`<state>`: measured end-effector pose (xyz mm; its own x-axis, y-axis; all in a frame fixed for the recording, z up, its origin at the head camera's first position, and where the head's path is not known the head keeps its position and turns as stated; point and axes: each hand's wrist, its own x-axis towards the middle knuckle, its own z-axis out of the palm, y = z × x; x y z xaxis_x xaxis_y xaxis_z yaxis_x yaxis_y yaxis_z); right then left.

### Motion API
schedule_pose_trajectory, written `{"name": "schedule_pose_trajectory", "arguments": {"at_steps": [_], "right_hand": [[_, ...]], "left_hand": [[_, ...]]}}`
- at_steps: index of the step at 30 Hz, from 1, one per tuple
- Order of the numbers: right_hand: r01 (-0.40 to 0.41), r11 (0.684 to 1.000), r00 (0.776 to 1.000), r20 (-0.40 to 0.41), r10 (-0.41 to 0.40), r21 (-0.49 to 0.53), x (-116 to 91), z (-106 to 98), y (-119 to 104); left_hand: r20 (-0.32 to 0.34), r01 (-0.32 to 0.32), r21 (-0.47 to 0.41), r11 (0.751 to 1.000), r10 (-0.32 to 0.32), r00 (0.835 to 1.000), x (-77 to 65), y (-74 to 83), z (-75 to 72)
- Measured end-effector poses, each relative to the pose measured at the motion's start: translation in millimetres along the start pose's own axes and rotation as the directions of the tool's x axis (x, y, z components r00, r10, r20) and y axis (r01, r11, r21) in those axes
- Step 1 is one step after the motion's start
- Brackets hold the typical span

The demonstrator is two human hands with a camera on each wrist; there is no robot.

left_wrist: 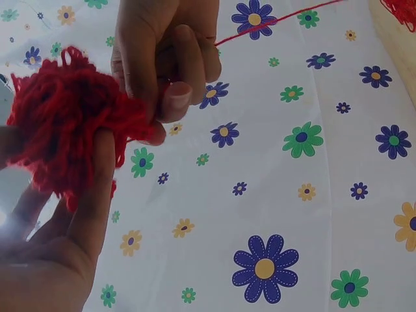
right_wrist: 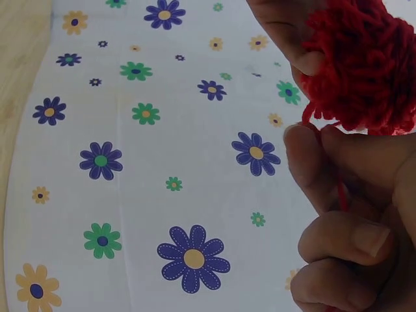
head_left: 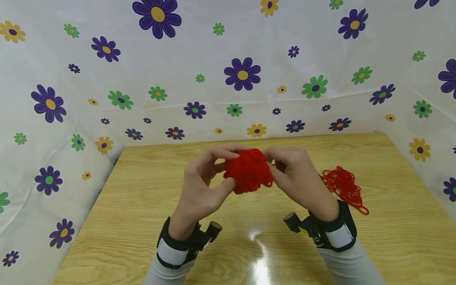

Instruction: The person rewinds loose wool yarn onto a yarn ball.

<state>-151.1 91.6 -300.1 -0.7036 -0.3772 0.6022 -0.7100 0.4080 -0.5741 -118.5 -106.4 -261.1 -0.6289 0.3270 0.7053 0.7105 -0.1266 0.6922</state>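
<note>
A fluffy bundle of red yarn (head_left: 248,171) is held up above the table in the head view. My left hand (head_left: 204,184) grips it from the left, thumb below and fingers over the top. At its right side my right hand (head_left: 297,176) pinches a strand of the yarn between thumb and index finger. In the right wrist view the right hand (right_wrist: 354,214) has that strand (right_wrist: 342,195) running down through its curled fingers. A single taut strand (left_wrist: 279,21) leads away from the right hand in the left wrist view.
On the table's right side lies a loose tangle of red yarn (head_left: 343,188), partly behind the right wrist. The wooden table (head_left: 142,221) meets a white flower-print cloth (head_left: 210,51) at the back and sides. Both wrists wear black straps with camera mounts.
</note>
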Motion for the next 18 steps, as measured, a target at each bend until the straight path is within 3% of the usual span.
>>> {"name": "schedule_pose_trajectory", "arguments": {"at_steps": [4, 7, 13, 18], "right_hand": [[-0.003, 0.997, 0.999, 0.044, 0.007, -0.079, -0.7, 3.9, -2.3], [0.004, 0.993, 0.998, 0.066, 0.005, -0.122, -1.2, 7.5, -5.6], [0.026, 0.989, 0.998, 0.067, -0.016, -0.149, -1.9, 11.9, -10.9], [0.037, 0.987, 0.997, 0.067, -0.027, -0.159, -2.9, 12.7, -14.3]], "left_hand": [[-0.113, -0.017, 0.038, 0.999, 0.022, 0.993, -1.0, -1.5, -2.3], [-0.162, -0.024, 0.101, 0.995, 0.040, 0.986, -1.1, -2.9, -3.3], [-0.214, -0.021, 0.195, 0.981, 0.064, 0.975, -0.7, -7.3, -2.8], [-0.204, -0.064, 0.238, 0.969, 0.114, 0.972, 0.4, -12.9, -2.8]]}}
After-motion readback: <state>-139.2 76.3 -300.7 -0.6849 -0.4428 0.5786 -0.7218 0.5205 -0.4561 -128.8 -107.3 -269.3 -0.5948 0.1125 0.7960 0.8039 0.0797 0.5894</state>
